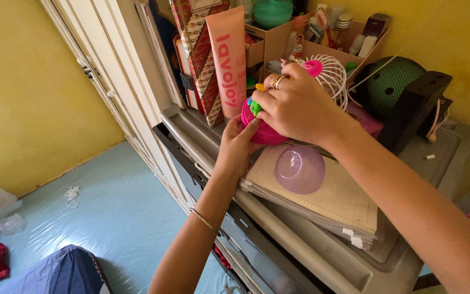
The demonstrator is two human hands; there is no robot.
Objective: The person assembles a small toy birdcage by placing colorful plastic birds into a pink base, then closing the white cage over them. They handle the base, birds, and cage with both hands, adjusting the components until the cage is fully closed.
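A: What do we record nearest the camera?

B: Our left hand (235,148) comes up from below, palm and fingers pressed to the near side of the pink bowl (262,129). We judge it a brace, so the bowl does not slide.

A: And the right hand (295,106)?

B: It lies over the bowl from above, fingers curled down on its rim beside small green and yellow pieces (256,104), apparently keeping them in. Neither hand is spread wide.

A: Where does the bowl sit?

B: At the far edge of the notepad stack (333,204) on the grey drawer unit (278,239). A clear purple dome (300,169) lies dome up on the pad, just in front.

A: Beyond that?

B: A white wire cage (333,76), a pink tube (228,60) upright, and cardboard boxes (322,46) of small items by the yellow wall (452,38).
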